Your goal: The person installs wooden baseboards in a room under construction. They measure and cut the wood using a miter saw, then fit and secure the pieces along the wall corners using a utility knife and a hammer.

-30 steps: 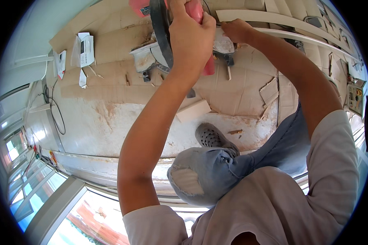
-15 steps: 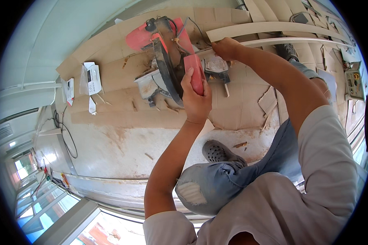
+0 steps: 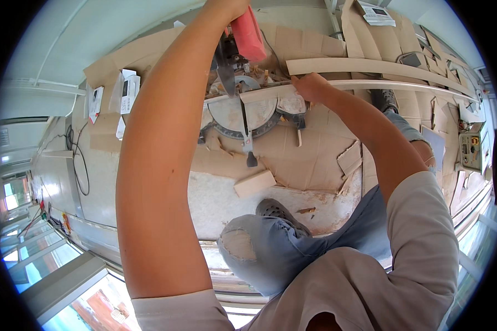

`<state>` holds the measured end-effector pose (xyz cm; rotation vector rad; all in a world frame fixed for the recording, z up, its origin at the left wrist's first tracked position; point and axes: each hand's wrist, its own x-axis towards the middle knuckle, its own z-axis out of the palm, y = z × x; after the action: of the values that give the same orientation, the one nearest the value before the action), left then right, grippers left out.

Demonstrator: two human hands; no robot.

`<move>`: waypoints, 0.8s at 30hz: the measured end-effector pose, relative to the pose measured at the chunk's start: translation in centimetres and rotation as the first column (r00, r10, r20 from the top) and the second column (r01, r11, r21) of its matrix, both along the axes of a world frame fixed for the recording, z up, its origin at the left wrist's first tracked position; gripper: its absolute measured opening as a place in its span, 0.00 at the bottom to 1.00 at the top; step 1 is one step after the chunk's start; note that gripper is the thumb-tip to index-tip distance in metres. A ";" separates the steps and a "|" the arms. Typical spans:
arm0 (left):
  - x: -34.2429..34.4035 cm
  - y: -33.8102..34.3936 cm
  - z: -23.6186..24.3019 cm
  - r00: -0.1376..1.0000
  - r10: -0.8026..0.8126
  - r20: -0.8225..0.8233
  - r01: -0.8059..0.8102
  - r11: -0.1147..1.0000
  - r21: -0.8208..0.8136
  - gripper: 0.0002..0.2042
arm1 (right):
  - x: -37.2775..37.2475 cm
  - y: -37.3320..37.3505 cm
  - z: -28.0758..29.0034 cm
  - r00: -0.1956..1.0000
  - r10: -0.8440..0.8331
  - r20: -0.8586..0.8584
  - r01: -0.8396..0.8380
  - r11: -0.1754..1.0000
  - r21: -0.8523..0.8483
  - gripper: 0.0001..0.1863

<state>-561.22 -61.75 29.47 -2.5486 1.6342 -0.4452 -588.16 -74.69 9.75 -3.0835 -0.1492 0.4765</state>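
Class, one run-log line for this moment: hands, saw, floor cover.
left hand: at red saw handle, partly cropped | right hand: holds pale strip at saw table | saw head: raised | floor cover: cardboard

Saw handle [image 3: 248, 36]: bright red
Saw table [image 3: 223, 115]: dusty pale grey, darker along the curved edge
Thin strip [image 3: 381, 84]: creamy white
Wide strip [image 3: 370, 67]: light tan
Cardboard [image 3: 326, 149]: matte brown
Floor [image 3: 210, 190]: off-white, smeared rusty brown
Jeans [image 3: 287, 248]: faded blue with one whitish patch
Shoe [image 3: 276, 208]: dark grey, dotted darker
Shirt [image 3: 342, 287]: plain pale grey
Cable [image 3: 83, 176]: black
Wall panel [image 3: 44, 55]: pale greenish grey
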 end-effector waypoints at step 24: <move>-39.0 35.4 -29.6 0.631 0.240 -0.738 -0.487 0.863 -0.135 0.16 | -14.3 -3.7 24.1 0.856 -0.153 -0.495 0.235 0.966 0.109 0.27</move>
<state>-600.23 -26.39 -0.16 -3.4892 1.1330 0.4087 -602.50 -78.38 33.83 -2.6725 0.1271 1.1331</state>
